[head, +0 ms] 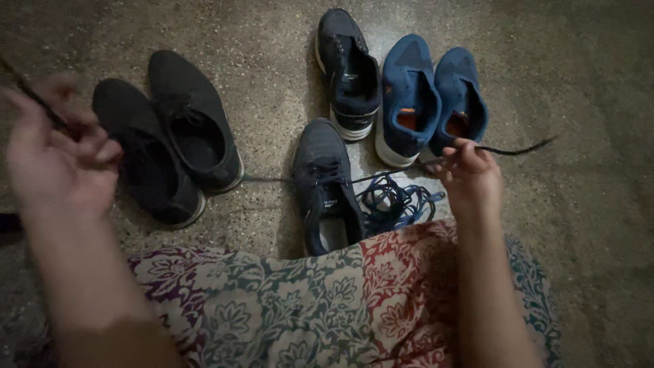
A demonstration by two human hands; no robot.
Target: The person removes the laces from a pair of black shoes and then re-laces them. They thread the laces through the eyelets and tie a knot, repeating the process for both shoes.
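Note:
My left hand (58,153) is raised at the left, pinching one end of a dark shoelace (272,179) above a pair of black shoes (167,136). My right hand (470,170) pinches the other end of the same lace, whose tip sticks out to the right. The lace runs taut across the floor and through the eyelets of a dark grey sneaker (325,184) lying in front of my lap. A bundle of blue laces (394,201) lies just right of that sneaker, below my right hand.
A second dark sneaker (349,71) and a pair of blue sneakers (429,95) stand farther back on the speckled stone floor (586,82). My lap, covered in floral patterned cloth (306,307), fills the lower middle.

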